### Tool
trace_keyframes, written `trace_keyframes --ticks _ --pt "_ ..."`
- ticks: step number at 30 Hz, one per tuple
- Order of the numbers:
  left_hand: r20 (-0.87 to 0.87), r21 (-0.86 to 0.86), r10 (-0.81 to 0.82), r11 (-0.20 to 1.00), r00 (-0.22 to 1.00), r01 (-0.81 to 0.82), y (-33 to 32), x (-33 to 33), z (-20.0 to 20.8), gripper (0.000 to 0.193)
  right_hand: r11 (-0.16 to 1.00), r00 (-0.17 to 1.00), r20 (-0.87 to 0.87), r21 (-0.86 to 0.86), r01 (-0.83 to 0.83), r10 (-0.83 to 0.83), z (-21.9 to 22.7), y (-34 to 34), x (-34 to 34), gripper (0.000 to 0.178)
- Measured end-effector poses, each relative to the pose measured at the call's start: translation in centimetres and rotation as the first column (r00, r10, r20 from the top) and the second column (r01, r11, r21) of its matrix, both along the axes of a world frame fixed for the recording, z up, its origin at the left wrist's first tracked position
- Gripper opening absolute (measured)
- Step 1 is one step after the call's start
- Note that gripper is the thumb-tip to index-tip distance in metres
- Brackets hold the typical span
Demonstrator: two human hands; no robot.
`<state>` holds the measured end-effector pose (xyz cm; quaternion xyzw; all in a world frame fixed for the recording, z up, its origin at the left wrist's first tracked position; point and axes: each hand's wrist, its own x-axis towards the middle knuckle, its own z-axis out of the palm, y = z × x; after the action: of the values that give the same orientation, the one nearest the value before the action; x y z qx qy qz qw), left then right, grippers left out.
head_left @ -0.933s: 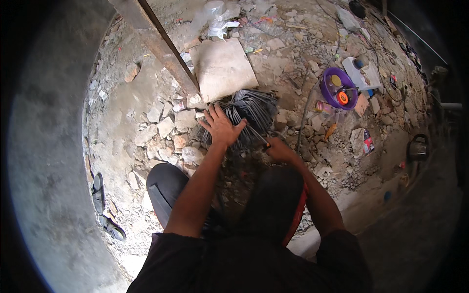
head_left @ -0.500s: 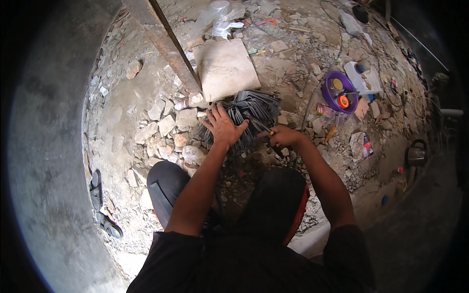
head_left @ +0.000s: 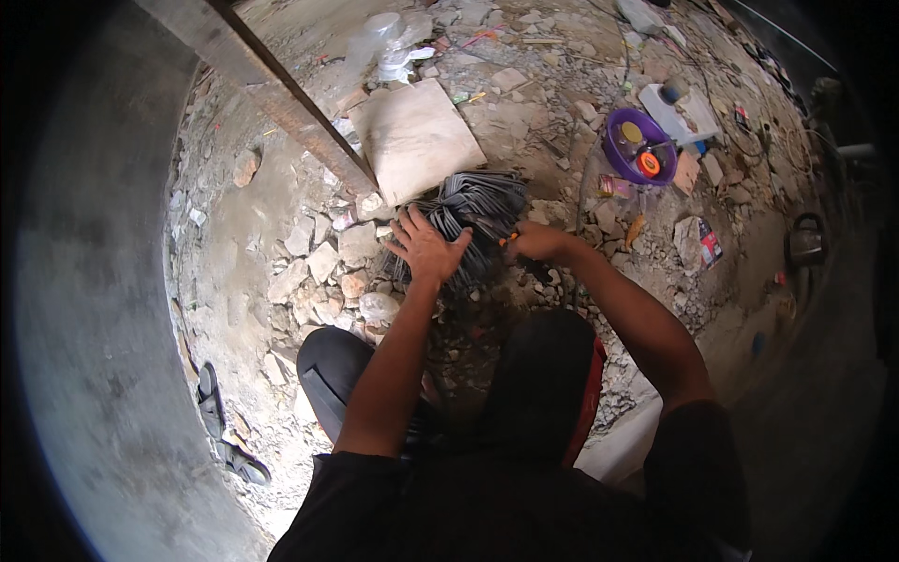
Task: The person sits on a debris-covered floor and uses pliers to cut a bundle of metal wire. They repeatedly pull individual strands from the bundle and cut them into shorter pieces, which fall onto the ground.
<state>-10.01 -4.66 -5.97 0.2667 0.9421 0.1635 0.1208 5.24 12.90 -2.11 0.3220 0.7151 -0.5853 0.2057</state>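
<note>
A bundle of dark grey bent metal rods (head_left: pixel 485 197), looped like rebar stirrups, lies on the rubble in front of my knees. My left hand (head_left: pixel 431 251) rests on its left side with the fingers spread. At its right side my right hand (head_left: pixel 537 242) is closed round pliers (head_left: pixel 507 239) with orange on the handles. The pliers' head reaches toward the middle of the bundle; its jaws are too dark and small to make out.
A pale flat board (head_left: pixel 417 136) lies just beyond the bundle, beside a slanting wooden post (head_left: pixel 281 94). Broken stones (head_left: pixel 323 262) lie left. To the right are a purple basin (head_left: pixel 613 140) with a tape measure, and a kettle (head_left: pixel 805 245). Sandals (head_left: pixel 225 426) lie lower left.
My right hand has moved a little toward the bundle with the pliers, and less of the handles shows. My left hand stays on the bundle. The whole view has shifted and tilted slightly.
</note>
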Motion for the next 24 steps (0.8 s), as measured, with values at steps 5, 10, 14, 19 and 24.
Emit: trace_keyframes --ticks 5,10,14,19,24 --pt "-0.033 0.019 -0.003 1.0 0.999 0.004 -0.7 -0.1 -0.5 0.133 0.904 0.96 0.007 -0.334 0.265 -0.279 -1.0 -3.0 2.1 0.025" --pt "-0.009 0.021 -0.029 0.999 1.0 0.029 -0.8 0.3 -0.1 0.134 0.974 0.989 -0.064 0.195 -0.116 0.13 -2.9 -3.8 2.8 0.026" --pt "-0.029 0.044 -0.011 0.999 1.0 0.012 -0.7 0.2 -0.5 0.135 0.533 0.952 -0.214 0.843 0.066 0.221 -6.0 -6.1 4.5 0.032" --pt "-0.121 0.167 0.063 0.985 0.991 -0.043 -1.0 1.6 0.1 0.123 0.462 0.915 -0.222 0.886 0.045 0.337 -4.7 -6.0 5.1 0.036" --pt "0.1 0.574 0.083 0.81 0.992 -0.126 -3.6 13.2 0.6 0.07 0.592 0.957 -0.207 0.805 0.047 0.205 -5.1 -7.3 7.2 0.038"
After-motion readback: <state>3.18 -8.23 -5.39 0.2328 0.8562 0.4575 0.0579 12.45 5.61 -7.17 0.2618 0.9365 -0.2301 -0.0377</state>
